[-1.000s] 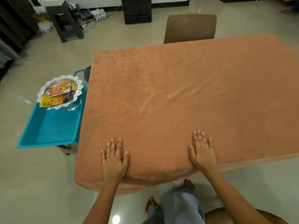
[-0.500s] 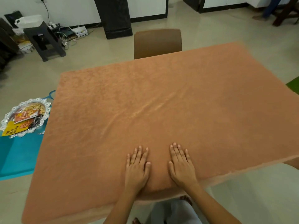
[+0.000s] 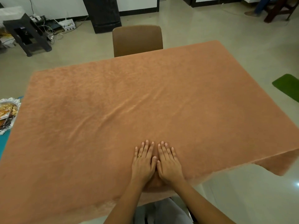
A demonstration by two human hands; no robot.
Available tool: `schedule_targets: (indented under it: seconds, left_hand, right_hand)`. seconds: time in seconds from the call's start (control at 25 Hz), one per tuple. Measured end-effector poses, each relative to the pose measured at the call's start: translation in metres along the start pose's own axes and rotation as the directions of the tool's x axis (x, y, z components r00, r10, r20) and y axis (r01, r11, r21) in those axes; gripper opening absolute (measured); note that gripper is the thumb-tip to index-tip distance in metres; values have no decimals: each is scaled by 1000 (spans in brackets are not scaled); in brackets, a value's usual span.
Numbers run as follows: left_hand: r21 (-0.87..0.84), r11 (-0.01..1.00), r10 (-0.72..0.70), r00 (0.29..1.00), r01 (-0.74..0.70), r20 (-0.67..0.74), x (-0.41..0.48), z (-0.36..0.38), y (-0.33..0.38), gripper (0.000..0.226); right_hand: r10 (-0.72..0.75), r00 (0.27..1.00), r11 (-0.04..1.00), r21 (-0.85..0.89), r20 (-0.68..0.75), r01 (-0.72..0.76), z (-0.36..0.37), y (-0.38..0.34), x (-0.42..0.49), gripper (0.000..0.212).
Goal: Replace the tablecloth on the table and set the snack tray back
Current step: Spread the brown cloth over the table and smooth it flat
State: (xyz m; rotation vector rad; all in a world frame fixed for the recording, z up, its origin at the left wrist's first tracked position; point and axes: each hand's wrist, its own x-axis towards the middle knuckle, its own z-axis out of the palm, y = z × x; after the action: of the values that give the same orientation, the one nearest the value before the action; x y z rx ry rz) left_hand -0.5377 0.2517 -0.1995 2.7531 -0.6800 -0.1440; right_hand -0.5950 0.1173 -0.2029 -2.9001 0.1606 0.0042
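An orange-brown tablecloth (image 3: pixel 145 102) covers the whole table and hangs over its edges, with a few shallow creases running diagonally across the middle. My left hand (image 3: pixel 143 162) and my right hand (image 3: pixel 169 164) lie flat side by side on the cloth near the front edge, fingers straight, thumbs almost touching. The silver snack tray (image 3: pixel 8 113) with snack packets sits off the table at the far left edge of the view, partly cut off.
A brown chair (image 3: pixel 137 40) stands at the table's far side. A teal surface (image 3: pixel 3 143) lies under the snack tray at left. A black stool (image 3: pixel 27 34) with cables, a dark cabinet (image 3: pixel 103 13) and a green mat (image 3: pixel 288 85) stand on the floor around.
My two hands have slid together along the cloth from wide apart to side by side. The view has shifted right, so the snack tray now sits at the left edge.
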Motion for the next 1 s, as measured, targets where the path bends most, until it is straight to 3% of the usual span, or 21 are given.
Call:
schedule_targets:
  seconds: [0.08,0.24,0.36,0.56,0.64,0.72,0.88,1.0]
  left_hand:
    - [9,999,-44,999,44,4,-1,4,4,59]
    - [19,996,-82,997,82,0,-4,8,6,60]
    - [0,994,-113,993,113,17,0,8,20,62]
    - [1,998,65,996,-65,59,22,16,53,60]
    - [23,999,36,998,-37,55,38,17,51,61]
    - [49,999,-17,999,15,44,41,16,38,65]
    - [29,991,-132,991,133,-33,41,8,18,71]
    - [0,999,-32,999,32,42,55,10,46,71]
  right_hand:
    - [19,1000,999,-45,-15,-19,-6,36,-2,64]
    - [214,976,974,-62,-35,-216,-27,126,-19,66]
    - [299,953,953,-30,-48,-300,-40,143,-16,69]
    - [6,1000,1000,-6,16,-6,-16,67,0,62]
    - [-17,1000,999,-30,-7,17,-19,85,6,62]
    - [107,994,992,-67,-16,-107,-28,124,2,62]
    - [399,915,915,-33,-57,-401,-57,204,-21,70]
    - [384,922,923,13,-50,-384,-55,178,-1,70]
